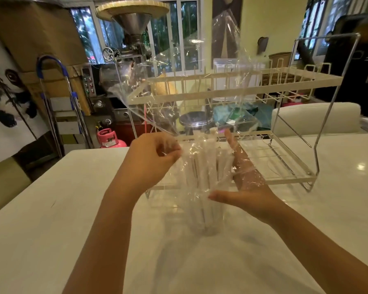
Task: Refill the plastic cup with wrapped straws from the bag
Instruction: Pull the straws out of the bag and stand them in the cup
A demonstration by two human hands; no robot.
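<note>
A clear plastic cup point(207, 221) stands on the white table, with several white wrapped straws point(202, 172) upright in it. A big transparent bag point(185, 85) rises above the straws and still wraps around them. My left hand point(152, 158) pinches the bag's film at the left side of the straw bundle. My right hand point(245, 185) is spread flat against the bundle's right side, partly behind the film, thumb pointing left at the cup's rim.
A cream two-tier wire dish rack point(285, 81) stands just behind the cup. The white table point(51, 230) stretches left, right and toward me. A pink gas cylinder point(108, 139), a ladder and machinery stand beyond the table's far left edge.
</note>
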